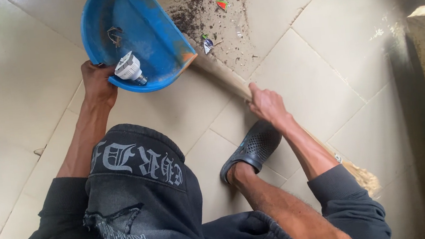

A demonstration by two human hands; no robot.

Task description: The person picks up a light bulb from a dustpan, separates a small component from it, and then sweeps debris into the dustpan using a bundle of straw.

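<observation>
**Sweeping litter into the blue dustpan**

Left hand (97, 81) clamped on blue dustpan (132, 36) rim, white bulb (128, 69) inside; right hand (267, 104) closed around straw broom (229, 79), just beside the pan lip. Best kept flat on tiles (322, 72), short strokes drawing dirt pile (210, 10) beyond the lip inward

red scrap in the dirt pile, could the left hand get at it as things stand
Probably not. The left hand is closed on the rim of the blue dustpan, and that tilted pan stands between it and the red scrap. The right hand grips the broom.
</observation>
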